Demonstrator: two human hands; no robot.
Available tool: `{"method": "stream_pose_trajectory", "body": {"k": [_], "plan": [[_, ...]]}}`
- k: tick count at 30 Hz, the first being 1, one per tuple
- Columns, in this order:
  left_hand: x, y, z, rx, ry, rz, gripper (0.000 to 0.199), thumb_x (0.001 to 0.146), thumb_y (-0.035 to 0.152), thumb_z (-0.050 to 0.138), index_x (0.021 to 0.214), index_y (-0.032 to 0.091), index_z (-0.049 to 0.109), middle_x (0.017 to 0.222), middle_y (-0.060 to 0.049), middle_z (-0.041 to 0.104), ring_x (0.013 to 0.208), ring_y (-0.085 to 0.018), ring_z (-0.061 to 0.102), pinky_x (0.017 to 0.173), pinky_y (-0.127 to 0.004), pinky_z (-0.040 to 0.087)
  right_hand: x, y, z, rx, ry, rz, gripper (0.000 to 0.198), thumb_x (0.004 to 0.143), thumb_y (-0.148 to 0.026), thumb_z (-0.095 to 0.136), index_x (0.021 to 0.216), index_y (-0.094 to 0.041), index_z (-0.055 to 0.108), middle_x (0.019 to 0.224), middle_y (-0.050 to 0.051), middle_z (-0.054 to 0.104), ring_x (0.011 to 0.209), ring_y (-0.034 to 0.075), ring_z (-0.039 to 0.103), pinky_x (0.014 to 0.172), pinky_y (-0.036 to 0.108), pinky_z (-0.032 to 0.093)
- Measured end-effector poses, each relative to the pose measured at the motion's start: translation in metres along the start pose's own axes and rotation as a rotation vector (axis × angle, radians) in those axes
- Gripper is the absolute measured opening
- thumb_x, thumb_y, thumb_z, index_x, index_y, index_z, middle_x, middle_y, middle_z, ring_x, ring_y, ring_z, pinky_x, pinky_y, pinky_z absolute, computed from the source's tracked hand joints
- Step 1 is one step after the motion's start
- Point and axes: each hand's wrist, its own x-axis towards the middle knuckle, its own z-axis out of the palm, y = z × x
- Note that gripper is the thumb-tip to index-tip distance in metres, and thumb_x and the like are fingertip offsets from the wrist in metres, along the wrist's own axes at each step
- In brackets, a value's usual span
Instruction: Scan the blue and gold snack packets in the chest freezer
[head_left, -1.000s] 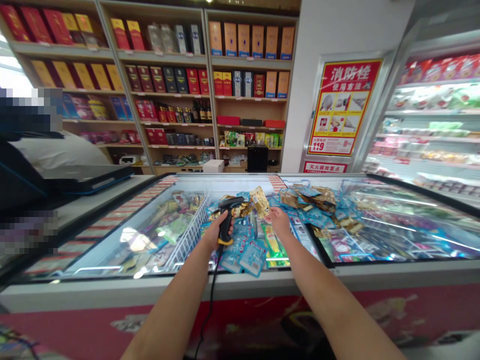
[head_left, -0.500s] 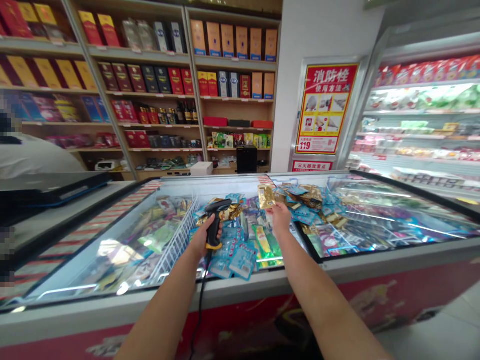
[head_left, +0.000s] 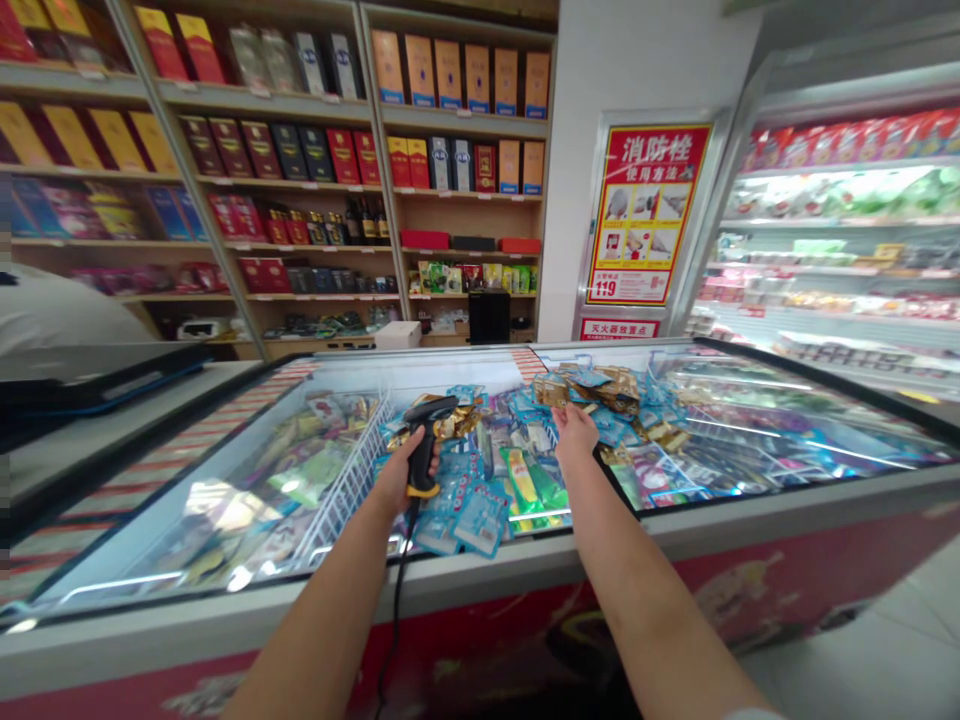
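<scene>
A black and yellow handheld barcode scanner is gripped in my left hand, its head tilted to the right and its cord hanging down. My right hand is closed, with its fingertips at the lower edge of a small gold packet. That packet lies against the left end of a heap of gold and blue packets. Below the scanner, more blue packets lie over the freezer's front part. Green and yellow packages show between my hands.
A chest freezer with framed glass lids spans the front. A white wire basket divider stands inside it at left. Behind are shelves of boxed bottles. A lit refrigerated display is at right, a person's white sleeve at left.
My right hand has moved right with the gold packet, from above the freezer's middle to the heap's left end. The left hand keeps the scanner in nearly the same place.
</scene>
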Motion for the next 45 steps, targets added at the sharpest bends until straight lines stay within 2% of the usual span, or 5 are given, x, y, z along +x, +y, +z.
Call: {"method": "stream_pose_trajectory", "body": {"k": [14,23,26,32,45], "plan": [[0.004,-0.004,-0.005,0.021,-0.043,0.006,0.034,0.091,0.039,0.05,0.073,0.012,0.06,0.058,-0.003,0.058,0.042,-0.008,0.049,0.038,-0.017,0.039,-0.02,-0.011,0.004,-0.298,-0.073,-0.029,0.049,0.074,-0.043,0.062,0.116,-0.019,0.051,0.068,-0.001,0.067,0.039,0.011,0.052,0.039,0.024,0.042],[0.001,-0.002,-0.001,0.035,-0.016,-0.036,0.04,0.092,0.042,0.047,0.07,0.011,0.06,0.053,-0.002,0.054,0.04,-0.007,0.047,0.037,-0.016,0.037,-0.068,-0.022,0.001,-0.948,-1.509,0.051,0.057,0.049,-0.038,0.086,0.102,-0.022,0.072,0.094,0.003,0.072,0.085,0.02,0.066,0.073,0.029,0.051],[0.0,-0.002,0.001,0.037,0.004,-0.045,0.041,0.093,0.041,0.046,0.07,0.01,0.06,0.054,-0.002,0.054,0.04,-0.007,0.047,0.037,-0.016,0.037,-0.077,-0.028,0.001,-1.17,-1.7,-0.083,0.081,0.042,-0.037,0.089,0.119,-0.028,0.066,0.122,0.005,0.064,0.11,0.027,0.058,0.093,0.035,0.046],[0.008,-0.006,-0.004,-0.025,-0.026,-0.01,0.036,0.091,0.041,0.05,0.074,0.011,0.061,0.057,-0.002,0.057,0.042,-0.007,0.049,0.038,-0.016,0.039,-0.07,-0.004,0.007,-1.379,-1.508,-0.21,0.079,0.05,-0.042,0.088,0.122,-0.023,0.062,0.123,0.01,0.06,0.114,0.029,0.054,0.097,0.041,0.042],[0.01,0.007,0.003,-0.24,-0.047,0.04,0.025,0.09,0.035,0.054,0.089,0.012,0.062,0.063,-0.001,0.06,0.044,-0.007,0.053,0.04,-0.015,0.044,-0.067,0.007,0.006,-0.959,-0.977,0.042,0.057,0.052,-0.032,0.082,0.102,-0.02,0.057,0.074,-0.004,0.054,0.068,0.014,0.052,0.06,0.027,0.045]]}}
